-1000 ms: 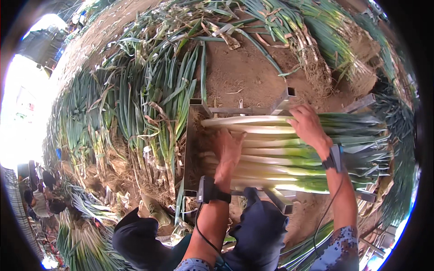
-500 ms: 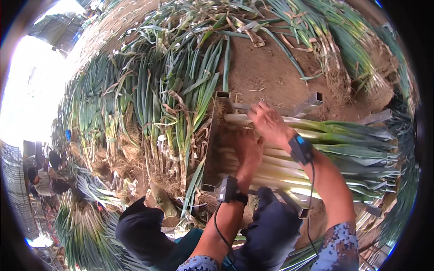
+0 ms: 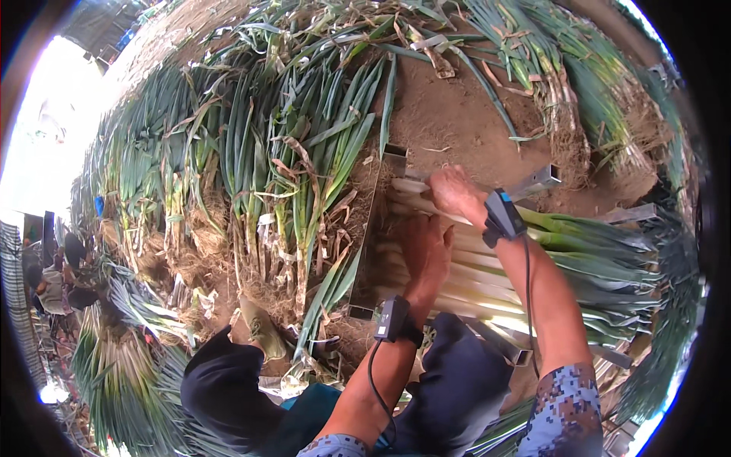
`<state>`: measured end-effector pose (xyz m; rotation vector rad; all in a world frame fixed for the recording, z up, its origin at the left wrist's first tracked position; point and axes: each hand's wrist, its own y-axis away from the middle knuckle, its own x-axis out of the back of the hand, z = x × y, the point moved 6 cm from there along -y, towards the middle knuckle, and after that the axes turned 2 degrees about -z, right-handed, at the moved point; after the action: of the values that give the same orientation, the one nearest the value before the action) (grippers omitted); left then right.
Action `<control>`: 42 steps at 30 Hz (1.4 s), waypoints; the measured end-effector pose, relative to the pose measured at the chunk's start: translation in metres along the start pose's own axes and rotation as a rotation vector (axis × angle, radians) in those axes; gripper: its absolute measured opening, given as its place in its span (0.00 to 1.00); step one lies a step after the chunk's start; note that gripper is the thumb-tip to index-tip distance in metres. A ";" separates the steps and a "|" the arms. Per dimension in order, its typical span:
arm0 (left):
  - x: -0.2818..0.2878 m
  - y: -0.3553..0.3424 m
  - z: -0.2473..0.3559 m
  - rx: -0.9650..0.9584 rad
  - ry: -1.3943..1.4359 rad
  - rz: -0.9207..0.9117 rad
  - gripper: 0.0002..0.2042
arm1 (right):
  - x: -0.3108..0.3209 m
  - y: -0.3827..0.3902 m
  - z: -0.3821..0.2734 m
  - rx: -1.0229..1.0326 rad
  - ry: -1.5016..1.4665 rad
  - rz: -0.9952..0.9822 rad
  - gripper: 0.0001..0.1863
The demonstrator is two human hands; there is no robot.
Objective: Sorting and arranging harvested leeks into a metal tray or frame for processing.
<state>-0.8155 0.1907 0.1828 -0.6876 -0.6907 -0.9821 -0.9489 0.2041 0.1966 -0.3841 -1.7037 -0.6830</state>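
Long, thick green onions (image 3: 464,286) lie side by side in a metal frame (image 3: 368,251), white ends to the left and green leaves to the right. My right hand (image 3: 454,192) has its fingers curled round the white part of a green onion (image 3: 411,186) at the far side of the row. Closer to me, my left hand (image 3: 426,250) rests across the white stalks near their root ends, its thumb apart from its fingers. Part of the left fingers is in shadow. Each wrist wears a black band with a small device and a cable.
Unpeeled green onions (image 3: 259,152) with roots and dry leaves are heaped at the left. More bundles (image 3: 563,99) lie on the soil at the far right. A metal post (image 3: 537,183) sticks up from the frame's far side. At the lower left is another bundle (image 3: 114,365).
My right hand has turned and lowered slightly onto the far edge of the row. My left hand stays over the white ends. The view has shifted a little.
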 end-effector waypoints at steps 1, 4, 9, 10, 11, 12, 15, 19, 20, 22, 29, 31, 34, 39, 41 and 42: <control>-0.001 0.001 0.000 -0.012 -0.008 0.011 0.16 | 0.000 0.002 0.000 -0.062 0.004 -0.089 0.12; -0.002 0.006 -0.003 0.010 -0.091 0.054 0.16 | 0.016 0.020 -0.020 0.078 -0.017 0.132 0.13; -0.019 0.006 -0.009 0.031 -0.119 -0.088 0.18 | 0.006 0.061 -0.011 0.173 0.015 0.272 0.05; -0.017 0.006 -0.006 0.009 -0.123 -0.060 0.17 | 0.007 0.075 0.000 0.126 -0.001 0.292 0.05; -0.012 0.006 -0.005 0.001 -0.139 -0.014 0.17 | 0.010 0.094 0.010 0.101 -0.026 0.341 0.05; -0.008 0.005 -0.004 0.002 -0.153 0.035 0.17 | 0.020 0.116 0.019 0.130 -0.053 0.458 0.04; -0.009 0.005 -0.004 0.046 -0.132 -0.020 0.18 | 0.027 0.175 0.080 -0.179 -0.044 0.218 0.05; -0.011 0.006 -0.003 0.023 -0.132 0.002 0.19 | 0.038 0.225 0.117 -0.241 -0.031 0.188 0.09; -0.010 0.006 -0.002 0.005 -0.160 0.020 0.20 | 0.038 0.221 0.110 -0.148 -0.018 0.256 0.08; -0.007 0.006 -0.001 -0.015 -0.191 0.025 0.20 | 0.024 0.203 0.096 -0.116 0.007 0.246 0.06; -0.014 0.007 -0.006 0.030 -0.096 -0.006 0.16 | -0.009 0.175 0.098 0.114 -0.228 0.469 0.19; -0.025 0.009 -0.007 -0.001 -0.157 0.019 0.15 | -0.026 0.175 0.115 0.080 -0.318 0.422 0.21; -0.055 0.012 -0.026 0.203 0.097 -0.124 0.07 | -0.046 0.167 0.123 0.073 -0.281 0.493 0.20; -0.047 0.019 -0.013 0.137 0.249 0.080 0.11 | -0.064 0.153 0.150 -0.064 -0.280 0.225 0.22; -0.021 0.031 0.014 -0.032 0.177 0.108 0.17 | -0.045 0.156 0.154 0.025 -0.279 0.163 0.23; 0.001 0.046 0.029 -0.137 0.145 0.158 0.19 | -0.029 0.162 0.160 -0.041 -0.295 0.188 0.22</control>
<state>-0.7794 0.2312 0.1918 -0.7705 -0.4382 -0.9291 -0.9701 0.4324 0.1862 -0.6931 -1.9029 -0.5428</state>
